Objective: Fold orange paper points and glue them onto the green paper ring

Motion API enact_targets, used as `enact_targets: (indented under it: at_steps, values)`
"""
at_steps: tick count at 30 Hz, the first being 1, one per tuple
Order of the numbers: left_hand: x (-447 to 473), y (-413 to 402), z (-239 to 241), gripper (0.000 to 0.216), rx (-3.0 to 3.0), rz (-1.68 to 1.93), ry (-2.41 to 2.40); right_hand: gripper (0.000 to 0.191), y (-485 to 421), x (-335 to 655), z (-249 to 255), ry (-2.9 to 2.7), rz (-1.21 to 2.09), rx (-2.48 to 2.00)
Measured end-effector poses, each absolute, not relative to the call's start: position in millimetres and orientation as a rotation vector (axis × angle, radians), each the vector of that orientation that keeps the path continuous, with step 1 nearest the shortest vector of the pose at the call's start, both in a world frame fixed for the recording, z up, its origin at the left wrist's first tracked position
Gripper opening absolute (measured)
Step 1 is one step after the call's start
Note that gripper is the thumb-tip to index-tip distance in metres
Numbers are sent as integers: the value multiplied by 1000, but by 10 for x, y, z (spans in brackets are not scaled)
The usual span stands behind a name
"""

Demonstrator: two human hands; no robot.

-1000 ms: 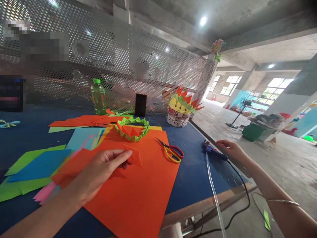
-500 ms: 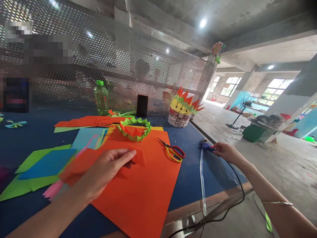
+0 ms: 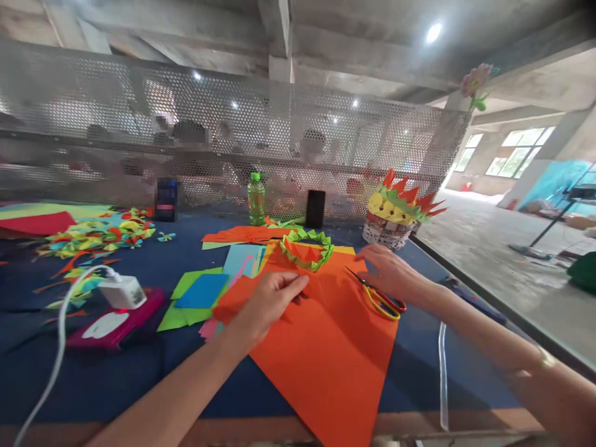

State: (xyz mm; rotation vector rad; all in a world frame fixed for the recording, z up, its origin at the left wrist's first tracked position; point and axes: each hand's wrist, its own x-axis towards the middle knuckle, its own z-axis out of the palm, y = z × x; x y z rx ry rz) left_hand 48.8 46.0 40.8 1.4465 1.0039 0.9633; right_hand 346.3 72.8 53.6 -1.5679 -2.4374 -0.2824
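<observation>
My left hand [image 3: 279,304] is closed in a pinch over the large orange sheet [image 3: 326,360]. Between thumb and fingers is a small folded orange paper piece [image 3: 315,285], which blends into the sheet behind it. Slightly smeared, my right hand [image 3: 386,270] reaches inward with fingers stretched out and nothing seen in them. It hovers just beyond the scissors [image 3: 379,301], whose handles are red and yellow. A ring of folded green paper [image 3: 307,251] with orange points inside lies ahead of both hands. Beneath my right forearm, the blue glue gun [image 3: 479,305] rests on the table.
A clear glue stick [image 3: 443,379] hangs toward the table's front edge. Green and blue sheets [image 3: 202,292] lie left, beside a magenta box with a white charger [image 3: 123,292]. Behind stand a green bottle [image 3: 256,202], a black phone [image 3: 315,209] and a paper crown [image 3: 395,214] on a container.
My right hand has let go of the glue gun and moved left, over toward the scissors and green ring. My left hand still pinches the orange piece. The view has swung left.
</observation>
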Motion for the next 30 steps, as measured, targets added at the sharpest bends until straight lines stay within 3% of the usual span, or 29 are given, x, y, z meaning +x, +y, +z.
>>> enact_targets:
  at_steps: [8,15,23,26,30]
  values:
    - [316,611,510,41,1459,1166,984,40,1558,2798,439,-2705,-428,-1494]
    - [254,627,534,36,1478,1242,946,37,1658,2746,551,-2853,-395,-1505]
    - [111,502,717,29,1506,1388,869,27,738,2487,547,-2843,-380,-1447]
    - [61,423,789,28,1525,1427,837,10,229,2364,438,-2801,-349,-1348]
    - [19,307,802,31,1613,1368,832,10,-321,2244,163,-2618,-340,-1338]
